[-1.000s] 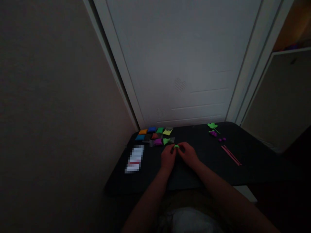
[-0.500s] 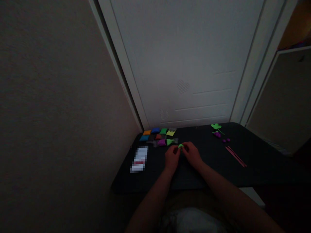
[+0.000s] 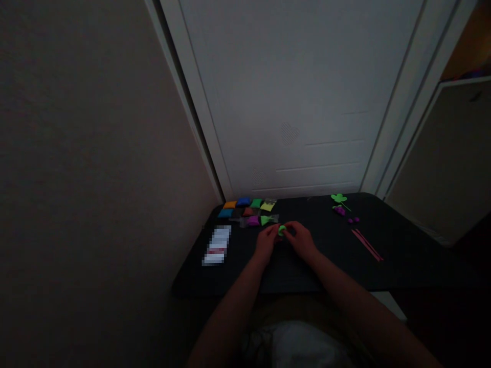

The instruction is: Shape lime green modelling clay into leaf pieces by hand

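Note:
A small lump of light green modelling clay (image 3: 282, 230) is pinched between my two hands, just above the dark table (image 3: 326, 271). My left hand (image 3: 265, 242) grips it from the left with bent fingers. From the right, the fingertips of my right hand (image 3: 302, 239) press on it. Just beyond my left hand lie an opened packet of purple clay (image 3: 253, 221) and a packet of light green clay (image 3: 265, 220). The room is dim, so the exact shape of the lump is hard to make out.
More clay packets, among them an orange one (image 3: 230, 205) and a blue one (image 3: 243, 202), lie at the back left. A blurred white sheet (image 3: 217, 245) is at left. On the right are a green flower shape (image 3: 339, 198), purple pieces (image 3: 339, 210) and pink sticks (image 3: 367, 245).
The green clay shows more between my fingers, and my left hand has shifted slightly left around it. The whole view has moved a little; the other things lie as before.

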`<state>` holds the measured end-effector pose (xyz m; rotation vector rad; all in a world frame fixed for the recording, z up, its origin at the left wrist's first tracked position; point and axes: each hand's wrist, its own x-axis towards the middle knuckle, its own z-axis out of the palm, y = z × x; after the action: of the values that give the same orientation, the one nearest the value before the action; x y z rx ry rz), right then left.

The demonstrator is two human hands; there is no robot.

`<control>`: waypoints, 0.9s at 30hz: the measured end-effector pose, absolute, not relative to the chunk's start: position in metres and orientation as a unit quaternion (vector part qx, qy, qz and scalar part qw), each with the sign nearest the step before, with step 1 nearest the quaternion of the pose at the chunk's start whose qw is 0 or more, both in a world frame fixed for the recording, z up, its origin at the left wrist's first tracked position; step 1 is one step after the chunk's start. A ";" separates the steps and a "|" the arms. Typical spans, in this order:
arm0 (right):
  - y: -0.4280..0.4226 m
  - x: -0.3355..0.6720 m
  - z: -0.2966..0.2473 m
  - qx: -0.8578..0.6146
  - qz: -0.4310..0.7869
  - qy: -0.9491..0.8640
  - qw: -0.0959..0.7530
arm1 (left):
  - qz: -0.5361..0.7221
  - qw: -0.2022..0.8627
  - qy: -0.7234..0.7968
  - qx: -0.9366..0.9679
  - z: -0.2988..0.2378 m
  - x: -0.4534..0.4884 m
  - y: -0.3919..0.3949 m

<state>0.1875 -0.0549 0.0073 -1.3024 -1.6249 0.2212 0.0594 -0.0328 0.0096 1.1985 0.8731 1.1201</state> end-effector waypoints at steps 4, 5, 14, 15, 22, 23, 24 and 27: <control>-0.054 0.188 0.006 -0.562 0.106 -0.660 0.487 | 0.462 0.579 0.391 0.547 0.007 0.060 -0.031; -0.055 0.187 0.006 -0.564 0.105 -0.660 0.485 | 0.460 0.578 0.391 0.549 0.007 0.060 -0.031; -0.056 0.188 0.008 -0.533 0.106 -0.683 0.487 | 0.479 0.595 0.371 0.528 0.007 0.061 -0.031; -0.056 0.188 0.008 -0.529 0.099 -0.692 0.481 | 0.481 0.597 0.369 0.525 0.007 0.061 -0.031; -0.057 0.187 0.007 -0.547 0.071 -0.692 0.466 | 0.477 0.581 0.387 0.534 0.010 0.061 -0.033; -0.057 0.187 0.007 -0.545 0.071 -0.693 0.466 | 0.478 0.578 0.388 0.536 0.010 0.061 -0.033; -0.057 0.187 0.007 -0.541 0.072 -0.695 0.468 | 0.479 0.575 0.390 0.537 0.010 0.061 -0.033; -0.058 0.187 0.009 -0.515 0.069 -0.712 0.472 | 0.483 0.565 0.395 0.540 0.009 0.062 -0.033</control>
<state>0.1871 -0.0583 0.0094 -1.2620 -1.7433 0.1694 0.0616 -0.0330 0.0093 1.2712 0.9286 1.1368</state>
